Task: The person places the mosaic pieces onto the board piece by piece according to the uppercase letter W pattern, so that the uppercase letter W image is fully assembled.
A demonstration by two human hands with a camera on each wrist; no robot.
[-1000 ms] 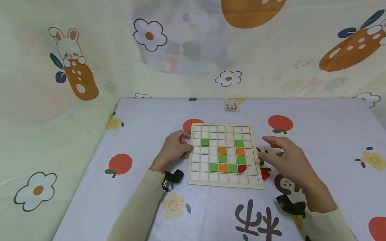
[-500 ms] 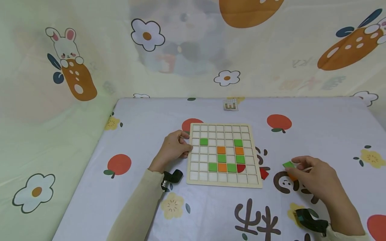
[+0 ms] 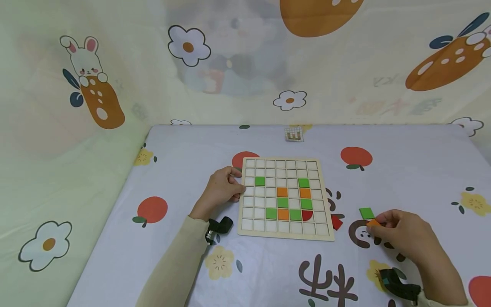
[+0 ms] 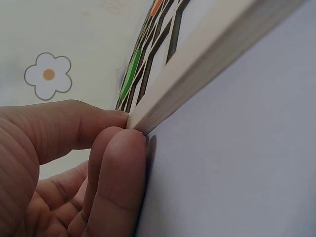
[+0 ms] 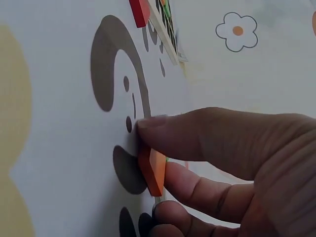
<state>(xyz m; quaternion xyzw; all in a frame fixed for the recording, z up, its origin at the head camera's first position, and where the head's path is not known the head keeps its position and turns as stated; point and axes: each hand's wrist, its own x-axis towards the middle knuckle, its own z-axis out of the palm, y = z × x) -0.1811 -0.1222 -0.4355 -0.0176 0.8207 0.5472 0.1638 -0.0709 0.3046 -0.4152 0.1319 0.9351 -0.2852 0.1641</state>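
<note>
My left hand (image 3: 219, 187) holds the left edge of a wooden grid board (image 3: 285, 235), its fingertips against the frame in the left wrist view. Green and orange square tiles and one red rounded piece (image 3: 307, 215) sit in the board's cells. To the right of the board, my right hand (image 3: 408, 236) pinches an orange tile (image 3: 373, 223) between thumb and fingers. The right wrist view shows this orange tile (image 5: 155, 170) close to the tablecloth. A loose green tile (image 3: 366, 213) lies just beyond it. The fingers hide part of the orange tile.
A red piece (image 3: 336, 222) lies against the board's right edge. At the far side of the table is a small card with a grid pattern (image 3: 294, 134). Behind it hangs a printed cloth (image 3: 238, 111). Black wrist cameras sit on both wrists.
My right hand has moved from beside the board's right edge to the right and nearer, and now pinches the orange tile. The left hand stays at the board.
</note>
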